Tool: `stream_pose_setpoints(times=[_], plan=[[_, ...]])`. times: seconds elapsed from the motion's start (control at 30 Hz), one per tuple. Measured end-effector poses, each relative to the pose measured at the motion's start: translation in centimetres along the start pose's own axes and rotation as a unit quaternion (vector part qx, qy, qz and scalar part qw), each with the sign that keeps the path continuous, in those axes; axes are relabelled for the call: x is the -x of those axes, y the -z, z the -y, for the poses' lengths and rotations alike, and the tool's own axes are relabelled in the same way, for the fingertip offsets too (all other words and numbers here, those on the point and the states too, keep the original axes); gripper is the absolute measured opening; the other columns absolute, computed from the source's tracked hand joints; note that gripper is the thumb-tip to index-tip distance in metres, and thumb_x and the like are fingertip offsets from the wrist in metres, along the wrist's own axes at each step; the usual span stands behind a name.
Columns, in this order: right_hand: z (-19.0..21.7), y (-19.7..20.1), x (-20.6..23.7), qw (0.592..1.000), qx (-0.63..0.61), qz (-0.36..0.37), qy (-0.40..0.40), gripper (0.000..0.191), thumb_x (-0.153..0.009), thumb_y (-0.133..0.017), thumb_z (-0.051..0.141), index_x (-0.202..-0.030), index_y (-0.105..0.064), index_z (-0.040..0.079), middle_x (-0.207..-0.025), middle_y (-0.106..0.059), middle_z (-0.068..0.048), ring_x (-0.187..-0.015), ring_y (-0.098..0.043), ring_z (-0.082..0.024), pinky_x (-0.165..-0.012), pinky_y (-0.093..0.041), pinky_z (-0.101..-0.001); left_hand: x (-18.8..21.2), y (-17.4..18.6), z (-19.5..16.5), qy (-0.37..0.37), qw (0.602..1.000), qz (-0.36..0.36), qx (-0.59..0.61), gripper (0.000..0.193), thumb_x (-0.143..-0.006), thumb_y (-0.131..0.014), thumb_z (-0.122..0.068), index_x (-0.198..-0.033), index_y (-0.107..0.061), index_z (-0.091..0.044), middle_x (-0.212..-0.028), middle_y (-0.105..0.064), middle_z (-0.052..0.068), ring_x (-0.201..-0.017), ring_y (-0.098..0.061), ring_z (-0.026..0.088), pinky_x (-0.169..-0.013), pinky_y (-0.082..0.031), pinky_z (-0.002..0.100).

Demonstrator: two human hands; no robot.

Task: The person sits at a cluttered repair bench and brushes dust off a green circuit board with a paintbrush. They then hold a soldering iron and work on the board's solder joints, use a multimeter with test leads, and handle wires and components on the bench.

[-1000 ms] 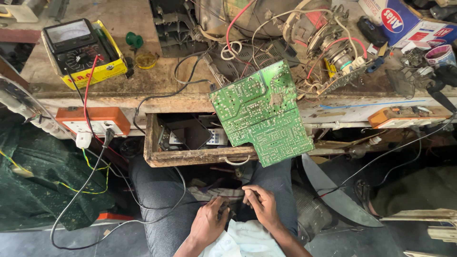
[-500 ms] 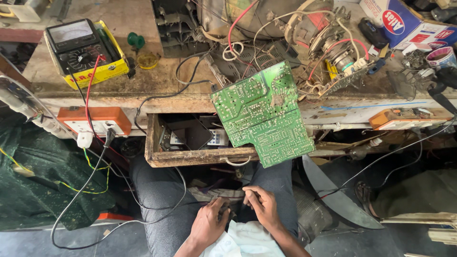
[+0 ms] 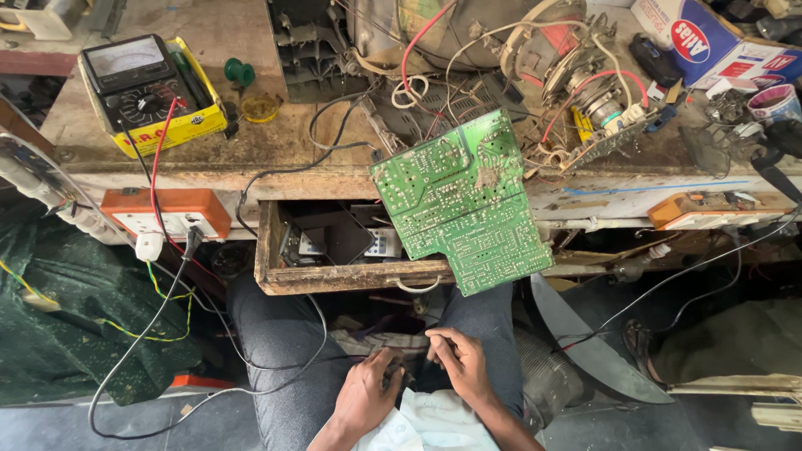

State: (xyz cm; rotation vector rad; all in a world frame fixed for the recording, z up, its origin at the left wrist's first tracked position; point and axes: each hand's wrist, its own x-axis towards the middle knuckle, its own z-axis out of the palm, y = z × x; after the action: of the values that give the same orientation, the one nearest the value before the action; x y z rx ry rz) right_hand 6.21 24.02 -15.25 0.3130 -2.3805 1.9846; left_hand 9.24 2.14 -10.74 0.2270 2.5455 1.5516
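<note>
Across the upper half of the frame, a worn wooden workbench (image 3: 251,159), scarred and dusty, crowded at upper centre and right with a gutted chassis (image 3: 468,50) trailing red, white and black wires. Below its front edge, at centre, an open wooden drawer (image 3: 334,276) holding small dark parts. Tilted over bench edge and drawer, right of centre, a green circuit board (image 3: 464,200), solder side up. At upper left, a yellow-cased analog multimeter (image 3: 146,92) with red and black leads; beneath it on the bench front, an orange socket box (image 3: 167,217) with a white plug hanging just below. Green cloth (image 3: 75,334) heaped at lower left; grey floor along the bottom edge.

At lower centre, over a lap in blue jeans, both hands close together, well below the board. Left hand (image 3: 368,397) curled, fingers pressed around a small dark object (image 3: 393,376), mostly hidden, kind not discernible. Right hand (image 3: 459,363) just beside it, fingers bent and drawn together, tips at or near the same object; contact not clear.
</note>
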Motion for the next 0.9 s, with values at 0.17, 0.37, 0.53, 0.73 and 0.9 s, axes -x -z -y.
stream_pose_setpoints(times=[0.17,0.37,0.53,0.73,0.9], plan=[[0.1,-0.1,0.0,1.0,-0.004,-0.003,-0.002,0.025,-0.101,-0.063,0.018,-0.112,-0.073,-0.002,-0.071,-0.071,-0.005,-0.06,-0.062,-0.007,-0.051,-0.048,-0.0215,0.1,0.0,-0.1,-0.005,1.0,-0.008,0.005,0.023,-0.086,-0.071,-0.01,-0.107,-0.066,-0.004,-0.098,-0.075,0.015,-0.072,-0.076,0.032,-0.063,-0.059,0.039],[0.3,-0.1,-0.1,1.0,-0.002,0.0,-0.004,0.025,-0.101,-0.063,0.018,-0.112,-0.074,-0.002,-0.071,-0.071,-0.005,-0.06,-0.062,-0.007,-0.05,-0.048,-0.0214,0.0,0.1,-0.2,0.007,1.0,0.0,0.005,0.023,-0.086,-0.071,-0.01,-0.108,-0.066,-0.004,-0.097,-0.075,0.014,-0.07,-0.076,0.031,-0.062,-0.059,0.038],[0.3,-0.1,0.0,1.0,-0.008,-0.001,-0.005,0.025,-0.101,-0.063,0.018,-0.113,-0.073,-0.002,-0.072,-0.071,-0.005,-0.061,-0.062,-0.007,-0.052,-0.048,-0.0213,0.0,-0.1,0.0,-0.011,1.0,-0.015,-0.007,0.024,-0.085,-0.071,-0.01,-0.108,-0.066,-0.005,-0.097,-0.075,0.015,-0.072,-0.074,0.034,-0.063,-0.058,0.041],[0.6,0.0,0.1,0.999,-0.016,-0.009,-0.035,0.023,-0.101,-0.064,0.016,-0.112,-0.074,-0.001,-0.072,-0.07,-0.004,-0.062,-0.06,-0.005,-0.053,-0.048,-0.021,-0.1,-0.7,0.4,-0.034,0.999,-0.032,-0.001,0.022,-0.085,-0.07,-0.011,-0.106,-0.066,-0.006,-0.096,-0.075,0.014,-0.079,-0.075,0.035,-0.066,-0.059,0.041],[0.7,0.2,-0.1,1.0,-0.005,-0.009,-0.021,0.023,-0.101,-0.063,0.017,-0.112,-0.074,-0.001,-0.073,-0.071,-0.004,-0.062,-0.062,-0.006,-0.054,-0.05,-0.0211,-0.4,-1.1,0.8,-0.012,1.0,-0.019,-0.012,0.024,-0.084,-0.071,-0.012,-0.108,-0.067,-0.007,-0.096,-0.075,0.015,-0.08,-0.074,0.036,-0.068,-0.058,0.044]])
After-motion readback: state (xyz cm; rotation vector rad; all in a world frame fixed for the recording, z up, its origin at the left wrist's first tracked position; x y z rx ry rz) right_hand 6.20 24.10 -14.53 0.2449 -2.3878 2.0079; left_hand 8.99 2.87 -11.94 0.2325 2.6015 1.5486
